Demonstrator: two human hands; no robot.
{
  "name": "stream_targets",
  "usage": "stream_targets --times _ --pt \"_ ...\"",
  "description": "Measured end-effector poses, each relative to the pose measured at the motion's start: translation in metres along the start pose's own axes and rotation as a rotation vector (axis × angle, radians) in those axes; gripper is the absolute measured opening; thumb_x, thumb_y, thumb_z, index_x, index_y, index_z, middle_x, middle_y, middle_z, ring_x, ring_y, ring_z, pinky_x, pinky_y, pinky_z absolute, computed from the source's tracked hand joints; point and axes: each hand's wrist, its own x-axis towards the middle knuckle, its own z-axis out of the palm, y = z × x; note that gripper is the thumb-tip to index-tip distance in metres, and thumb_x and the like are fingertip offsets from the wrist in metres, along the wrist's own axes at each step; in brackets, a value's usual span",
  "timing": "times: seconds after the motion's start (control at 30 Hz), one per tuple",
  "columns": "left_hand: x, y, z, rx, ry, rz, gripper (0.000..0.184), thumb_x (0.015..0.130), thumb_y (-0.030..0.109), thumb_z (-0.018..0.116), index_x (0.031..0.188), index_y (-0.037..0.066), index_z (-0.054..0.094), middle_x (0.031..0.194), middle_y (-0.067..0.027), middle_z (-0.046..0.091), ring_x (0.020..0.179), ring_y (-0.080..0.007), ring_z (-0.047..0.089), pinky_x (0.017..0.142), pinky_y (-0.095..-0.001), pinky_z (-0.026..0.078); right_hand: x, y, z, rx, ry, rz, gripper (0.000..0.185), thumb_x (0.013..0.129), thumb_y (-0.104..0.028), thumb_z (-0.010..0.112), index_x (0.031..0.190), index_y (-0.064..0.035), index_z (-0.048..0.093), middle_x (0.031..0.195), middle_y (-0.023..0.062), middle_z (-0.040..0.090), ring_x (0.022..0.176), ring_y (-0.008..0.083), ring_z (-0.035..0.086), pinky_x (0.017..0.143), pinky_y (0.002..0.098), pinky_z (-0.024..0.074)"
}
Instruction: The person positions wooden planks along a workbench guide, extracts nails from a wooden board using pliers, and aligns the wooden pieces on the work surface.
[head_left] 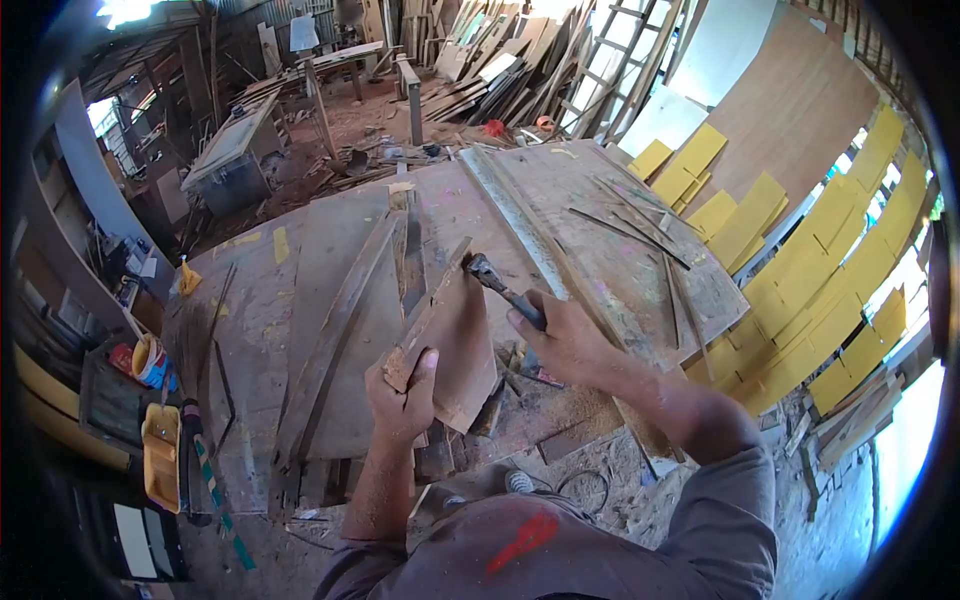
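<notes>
My left hand (404, 397) is closed round the near end of a wooden panel (466, 350), which stands tilted on edge above the workbench (350, 420). The panel has a thicker strip (430, 308) along its upper edge. A hammer (508, 291) with a dark handle is gripped in my right hand (566, 338). Its metal head is at the far end of the panel's strip; whether the two touch, I cannot tell. Under the panel lie several wood offcuts, partly hidden by it.
Long wooden rails (335, 330) and a metal-faced strip (515, 220) lie across the bench. Thin dark sticks (630, 235) are at the right. A yellow tray (161, 455) and a paint bucket (150, 360) stand left. Yellow boards (790, 280) line the right side.
</notes>
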Motion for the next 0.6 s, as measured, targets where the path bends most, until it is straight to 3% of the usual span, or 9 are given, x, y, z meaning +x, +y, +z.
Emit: stream_targets --times 0.07,0.13,0.17,0.3,0.4,0.47,0.53,0.6 --pt "0.002 -0.004 -0.007 -0.006 -0.002 -0.048 0.031 0.100 0.006 0.067 0.128 -0.007 0.070 0.118 -0.0118 0.074 0.109 -0.0197 0.068 0.095 -0.0345 0.052 0.010 0.009 0.020 0.119 0.032 -0.064 0.032 0.109 -0.030 0.061 0.113 0.0017 0.060 0.079 0.0196 0.060 0.074 0.0314 0.058 0.073 0.0457 0.0486" --pt "0.006 -0.012 -0.018 -0.026 0.009 -0.062 0.032 0.101 0.006 0.066 0.130 -0.007 0.069 0.122 -0.0119 0.074 0.113 -0.0216 0.069 0.099 -0.0356 0.052 0.023 0.026 0.050 0.266 0.082 -0.201 0.029 0.110 -0.028 0.061 0.113 0.0003 0.060 0.076 0.0128 0.060 0.069 0.0226 0.055 0.069 0.0412 0.0483" --pt "0.006 -0.016 -0.021 -0.043 0.015 -0.065 0.032 0.101 0.006 0.066 0.130 -0.007 0.069 0.122 -0.0111 0.074 0.113 -0.0216 0.069 0.099 -0.0357 0.052 0.028 0.031 0.071 0.448 0.002 0.003 0.028 0.108 -0.028 0.065 0.109 0.0005 0.062 0.076 0.0097 0.062 0.076 0.0167 0.062 0.071 0.0382 0.0507" --pt "0.009 -0.022 -0.040 -0.020 0.098 -0.092 0.034 0.102 0.008 0.066 0.132 -0.006 0.067 0.125 -0.0097 0.072 0.114 -0.0204 0.068 0.100 -0.0355 0.051 0.037 0.049 0.115 0.810 0.018 0.021 0.032 0.111 -0.030 0.062 0.121 -0.0004 0.065 0.078 -0.0014 0.062 0.073 0.0102 0.058 0.067 0.0310 0.0488" --pt "0.013 -0.037 -0.057 -0.095 0.209 -0.073 0.033 0.102 0.010 0.068 0.131 -0.005 0.067 0.125 -0.0082 0.072 0.113 -0.0180 0.067 0.100 -0.0349 0.050 0.035 0.083 0.125 0.834 0.064 0.145 0.035 0.109 -0.031 0.064 0.125 -0.0001 0.065 0.084 0.0000 0.064 0.076 0.0116 0.059 0.069 0.0325 0.0511" --pt "0.010 -0.047 -0.069 -0.169 0.310 -0.101 0.027 0.103 0.013 0.069 0.125 -0.004 0.071 0.118 -0.0051 0.073 0.108 -0.0152 0.067 0.098 -0.0338 0.051 0.046 0.141 0.155 0.586 0.092 0.225 0.039 0.107 -0.031 0.064 0.128 0.0015 0.065 0.096 0.0119 0.074 0.089 0.0259 0.072 0.079 0.0407 0.0559" --pt "0.003 -0.059 -0.081 -0.321 0.423 -0.116 0.031 0.103 0.015 0.070 0.129 -0.003 0.070 0.122 -0.0059 0.072 0.112 -0.0172 0.066 0.100 -0.0361 0.051 0.055 0.210 0.198 0.206 0.046 0.333 0.038 0.103 -0.032 0.069 0.120 0.0013 0.069 0.094 0.0125 0.073 0.085 0.0197 0.069 0.077 0.0363 0.0532" --pt "-0.007 -0.082 -0.102 -0.388 0.506 -0.109 0.036 0.104 0.016 0.071 0.134 -0.002 0.067 0.127 -0.0074 0.070 0.115 -0.0196 0.066 0.102 -0.0383 0.052 0.061 0.247 0.225 -0.026 -0.053 0.299 0.045 0.098 -0.035 0.072 0.121 0.0035 0.069 0.103 0.0217 0.074 0.094 0.0256 0.072 0.083 0.0396 0.0548"
